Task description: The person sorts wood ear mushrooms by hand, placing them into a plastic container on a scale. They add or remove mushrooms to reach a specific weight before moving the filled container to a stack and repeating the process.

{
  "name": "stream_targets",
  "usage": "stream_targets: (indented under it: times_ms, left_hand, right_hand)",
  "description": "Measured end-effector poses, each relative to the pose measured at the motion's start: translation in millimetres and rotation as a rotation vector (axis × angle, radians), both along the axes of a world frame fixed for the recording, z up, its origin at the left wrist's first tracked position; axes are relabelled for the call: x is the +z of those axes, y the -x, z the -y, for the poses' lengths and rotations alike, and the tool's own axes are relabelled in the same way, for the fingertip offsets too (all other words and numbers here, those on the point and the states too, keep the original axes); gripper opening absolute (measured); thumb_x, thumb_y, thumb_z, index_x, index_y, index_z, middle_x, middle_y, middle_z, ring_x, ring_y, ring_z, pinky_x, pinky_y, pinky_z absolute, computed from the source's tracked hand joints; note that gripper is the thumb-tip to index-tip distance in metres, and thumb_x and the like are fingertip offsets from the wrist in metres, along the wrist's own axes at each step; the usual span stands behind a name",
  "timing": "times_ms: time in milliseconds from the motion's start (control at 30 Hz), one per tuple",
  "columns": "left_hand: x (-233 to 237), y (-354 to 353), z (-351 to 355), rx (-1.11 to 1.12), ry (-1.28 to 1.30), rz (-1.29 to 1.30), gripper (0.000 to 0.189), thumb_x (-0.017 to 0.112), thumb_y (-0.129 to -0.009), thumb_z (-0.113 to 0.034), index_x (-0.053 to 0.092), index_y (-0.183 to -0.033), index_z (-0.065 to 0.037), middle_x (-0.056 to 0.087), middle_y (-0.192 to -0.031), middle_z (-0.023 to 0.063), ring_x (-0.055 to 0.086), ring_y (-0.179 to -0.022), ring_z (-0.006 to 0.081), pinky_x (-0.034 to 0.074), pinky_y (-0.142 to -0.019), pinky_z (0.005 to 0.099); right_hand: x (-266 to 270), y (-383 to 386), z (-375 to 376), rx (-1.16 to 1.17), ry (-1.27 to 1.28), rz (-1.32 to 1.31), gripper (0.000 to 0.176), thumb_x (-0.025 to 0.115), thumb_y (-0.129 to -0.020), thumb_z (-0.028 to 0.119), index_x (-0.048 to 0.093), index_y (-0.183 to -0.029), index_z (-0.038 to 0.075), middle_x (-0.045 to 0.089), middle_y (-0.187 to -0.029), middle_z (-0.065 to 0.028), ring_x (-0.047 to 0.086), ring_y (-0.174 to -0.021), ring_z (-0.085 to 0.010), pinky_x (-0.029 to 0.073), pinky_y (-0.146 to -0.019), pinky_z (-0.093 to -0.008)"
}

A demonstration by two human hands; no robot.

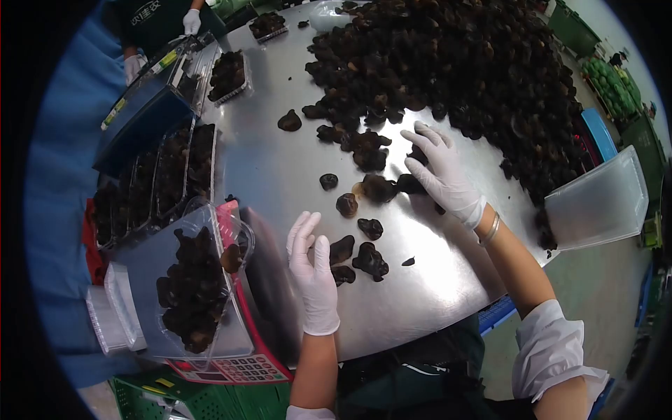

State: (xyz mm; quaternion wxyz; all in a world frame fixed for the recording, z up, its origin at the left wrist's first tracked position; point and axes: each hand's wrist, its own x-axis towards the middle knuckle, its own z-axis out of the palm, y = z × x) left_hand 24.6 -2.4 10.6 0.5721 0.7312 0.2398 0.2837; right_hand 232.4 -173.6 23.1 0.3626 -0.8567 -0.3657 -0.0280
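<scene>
Dark wood ear mushrooms (379,187) lie scattered on the steel table between my gloved hands. My right hand (439,168) is over some of them, thumb and fingers spread, with a dark mushroom (418,153) showing between thumb and fingers. My left hand (313,276) is held palm inward with its fingers stretched and nothing in it, beside a few loose pieces (370,261). To its left, a clear plastic tray (246,238) of mushrooms (192,287) sits on a pink-edged weighing scale (245,369).
A large heap of mushrooms (455,63) covers the far right of the table (266,161). Filled trays (175,168) stand at left beside a wrapping machine (150,119). Stacked empty trays (115,308) are by the scale; a translucent bin (598,199) is at right. Another person's gloved hand (191,22) shows at top left.
</scene>
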Motion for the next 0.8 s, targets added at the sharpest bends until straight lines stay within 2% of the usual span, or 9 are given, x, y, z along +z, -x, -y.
stream_targets:
  times_ms: [100,200,233,300,333,367,467,533,800]
  left_hand:
    - [-3,1,-1,0.016,-0.063,-0.002,0.036,0.050,-0.104,-0.018,0.059,-0.134,0.000,0.054,-0.141,0.0118,0.049,-0.134,0.0230,0.038,-0.113,0.0364]
    - [-7,2,-5,0.007,0.023,0.018,0.037,0.052,-0.105,-0.020,0.059,-0.135,-0.001,0.050,-0.145,0.0142,0.047,-0.135,0.0236,0.038,-0.112,0.0384]
    - [-7,2,-6,0.004,0.027,0.006,0.037,0.052,-0.105,-0.020,0.059,-0.135,-0.001,0.050,-0.145,0.0142,0.047,-0.135,0.0236,0.038,-0.112,0.0384]
    - [-5,2,-5,-0.003,0.018,0.000,0.037,0.051,-0.105,-0.022,0.058,-0.135,0.001,0.049,-0.146,0.0149,0.047,-0.136,0.0242,0.037,-0.114,0.0383]
    - [-8,2,-7,-0.023,-0.043,0.014,0.038,0.050,-0.106,-0.022,0.058,-0.135,0.001,0.049,-0.145,0.0160,0.046,-0.137,0.0248,0.036,-0.115,0.0381]
    - [-8,2,-7,-0.026,-0.036,0.002,0.038,0.050,-0.106,-0.022,0.058,-0.135,0.001,0.049,-0.145,0.0160,0.046,-0.137,0.0248,0.036,-0.115,0.0381]
    - [-6,2,-7,-0.025,0.015,0.027,0.037,0.051,-0.106,-0.021,0.058,-0.134,0.002,0.048,-0.145,0.0159,0.048,-0.135,0.0238,0.037,-0.114,0.0376]
    - [-4,0,-6,-0.026,0.014,0.017,0.037,0.051,-0.106,-0.021,0.059,-0.134,0.001,0.048,-0.145,0.0155,0.048,-0.135,0.0237,0.037,-0.114,0.0376]
    - [-14,2,-10,-0.020,-0.004,0.045,0.036,0.052,-0.105,-0.021,0.060,-0.132,0.001,0.051,-0.143,0.0152,0.049,-0.135,0.0241,0.036,-0.115,0.0380]
  right_hand:
    - [-17,37,-5,0.056,0.288,0.116,0.061,0.059,-0.097,0.042,0.047,-0.146,0.009,0.034,-0.156,-0.0283,0.029,-0.145,-0.0476,0.018,-0.119,-0.0611]
    - [0,97,-12,0.363,0.241,-0.003,0.068,0.058,-0.097,0.046,0.042,-0.151,0.009,0.030,-0.159,-0.0253,0.023,-0.148,-0.0493,0.015,-0.120,-0.0640]
    - [12,105,-9,0.444,0.171,0.070,0.060,0.059,-0.096,0.033,0.045,-0.148,0.007,0.035,-0.157,-0.0231,0.029,-0.146,-0.0465,0.019,-0.118,-0.0650]
    - [24,94,-5,0.324,0.076,0.041,0.047,0.059,-0.093,0.016,0.054,-0.138,0.007,0.049,-0.145,-0.0200,0.044,-0.135,-0.0407,0.031,-0.114,-0.0581]
    - [27,88,4,0.218,-0.247,-0.012,0.038,0.058,-0.087,0.003,0.063,-0.125,0.008,0.062,-0.123,-0.0158,0.057,-0.116,-0.0343,0.041,-0.105,-0.0480]
    - [27,86,16,0.093,-0.329,-0.247,0.031,0.060,-0.088,0.004,0.068,-0.117,0.010,0.065,-0.109,-0.0126,0.061,-0.101,-0.0318,0.044,-0.098,-0.0423]
    - [27,98,40,-0.011,-0.225,-0.428,0.025,0.068,-0.087,0.013,0.069,-0.112,0.011,0.066,-0.106,-0.0099,0.062,-0.096,-0.0283,0.045,-0.093,-0.0391]
    - [21,114,50,0.093,0.229,-0.092,0.024,0.075,-0.084,0.022,0.071,-0.106,0.015,0.065,-0.110,-0.0046,0.060,-0.099,-0.0254,0.043,-0.092,-0.0402]
    - [-19,131,48,0.046,0.185,0.309,0.018,0.079,-0.079,0.024,0.068,-0.092,0.018,0.061,-0.122,0.0002,0.054,-0.118,-0.0253,0.037,-0.097,-0.0465]
